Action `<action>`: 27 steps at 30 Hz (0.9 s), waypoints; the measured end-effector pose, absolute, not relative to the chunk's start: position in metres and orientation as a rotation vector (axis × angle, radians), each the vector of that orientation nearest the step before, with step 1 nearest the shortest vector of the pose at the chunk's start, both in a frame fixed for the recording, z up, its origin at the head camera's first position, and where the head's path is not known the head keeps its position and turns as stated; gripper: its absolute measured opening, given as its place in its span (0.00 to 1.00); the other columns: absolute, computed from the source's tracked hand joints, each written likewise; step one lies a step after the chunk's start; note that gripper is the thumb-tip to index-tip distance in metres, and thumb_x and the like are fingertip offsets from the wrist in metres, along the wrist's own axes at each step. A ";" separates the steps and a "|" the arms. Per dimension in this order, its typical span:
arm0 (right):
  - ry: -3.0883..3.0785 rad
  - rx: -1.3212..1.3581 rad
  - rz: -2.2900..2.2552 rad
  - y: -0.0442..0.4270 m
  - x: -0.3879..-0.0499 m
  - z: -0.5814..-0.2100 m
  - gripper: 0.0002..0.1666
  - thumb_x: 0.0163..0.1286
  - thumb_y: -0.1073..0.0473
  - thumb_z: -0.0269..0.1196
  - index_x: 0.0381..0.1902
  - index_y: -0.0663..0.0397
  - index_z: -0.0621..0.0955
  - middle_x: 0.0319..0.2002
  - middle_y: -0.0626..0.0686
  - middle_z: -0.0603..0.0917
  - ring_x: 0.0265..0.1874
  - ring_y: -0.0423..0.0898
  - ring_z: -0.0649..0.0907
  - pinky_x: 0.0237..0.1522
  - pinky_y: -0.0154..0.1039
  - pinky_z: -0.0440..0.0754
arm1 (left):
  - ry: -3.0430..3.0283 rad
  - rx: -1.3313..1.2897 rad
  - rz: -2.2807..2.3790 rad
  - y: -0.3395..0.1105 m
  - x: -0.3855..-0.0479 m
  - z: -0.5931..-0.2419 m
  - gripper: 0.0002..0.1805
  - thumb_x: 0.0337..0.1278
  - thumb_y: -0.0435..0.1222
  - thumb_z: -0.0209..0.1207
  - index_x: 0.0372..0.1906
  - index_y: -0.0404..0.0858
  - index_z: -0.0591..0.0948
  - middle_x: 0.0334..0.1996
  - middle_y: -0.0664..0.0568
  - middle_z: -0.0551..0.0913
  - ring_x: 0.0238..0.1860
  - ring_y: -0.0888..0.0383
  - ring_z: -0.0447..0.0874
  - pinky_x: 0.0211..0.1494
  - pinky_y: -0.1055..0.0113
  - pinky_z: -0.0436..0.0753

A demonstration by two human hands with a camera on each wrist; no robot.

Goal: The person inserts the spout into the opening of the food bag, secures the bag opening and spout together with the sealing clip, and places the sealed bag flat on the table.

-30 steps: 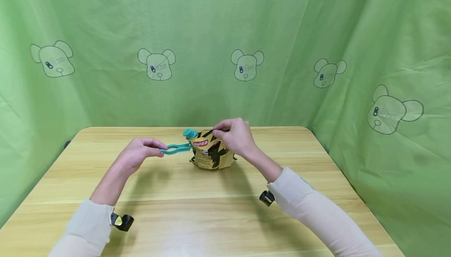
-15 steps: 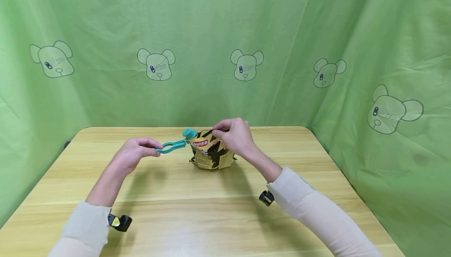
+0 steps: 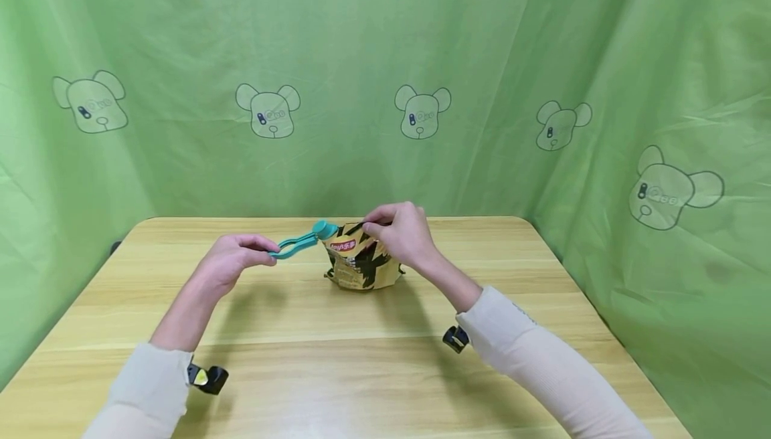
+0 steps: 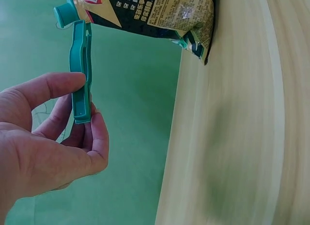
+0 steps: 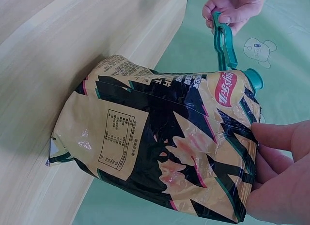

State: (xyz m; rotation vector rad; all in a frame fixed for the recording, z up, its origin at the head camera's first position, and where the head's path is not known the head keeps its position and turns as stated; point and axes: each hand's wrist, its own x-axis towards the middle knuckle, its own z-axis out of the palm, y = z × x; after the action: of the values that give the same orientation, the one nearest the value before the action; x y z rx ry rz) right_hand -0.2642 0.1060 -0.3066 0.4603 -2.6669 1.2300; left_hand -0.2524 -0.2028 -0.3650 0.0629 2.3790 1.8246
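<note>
From here I have the right hand pinching the top of the chip bag; left of it, my left hand pinches the teal clip.

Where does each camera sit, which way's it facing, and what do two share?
Head: worn on the head, facing forward and down at the pale wood table; left hand, right hand and pale cloth sleeves show.
Left wrist: worn there, looking past the left hand at the teal plastic clip; only that hand shows.
Right wrist: worn there, looking along the glossy black-and-tan snack bag; the right hand shows at the edge, left hand beyond.
Both wrist views share clip, bag and left hand.
</note>
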 end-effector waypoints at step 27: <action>-2.659 0.475 1.239 0.107 -0.264 -0.306 0.06 0.67 0.61 0.70 0.41 0.53 0.90 0.37 0.52 0.92 0.32 0.44 0.88 0.34 0.37 0.86 | 2.358 0.147 1.772 -0.184 -0.257 -0.365 0.13 0.50 0.30 0.72 0.44 0.32 0.87 0.41 0.54 0.85 0.54 0.49 0.75 0.70 0.45 0.64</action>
State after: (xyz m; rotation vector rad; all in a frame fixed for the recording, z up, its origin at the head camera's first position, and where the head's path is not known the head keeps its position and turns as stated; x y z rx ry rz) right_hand -0.2639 0.1073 -0.3063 0.4755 -2.6586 1.2392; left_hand -0.2567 -0.1838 -0.3655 0.1474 2.3579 1.7718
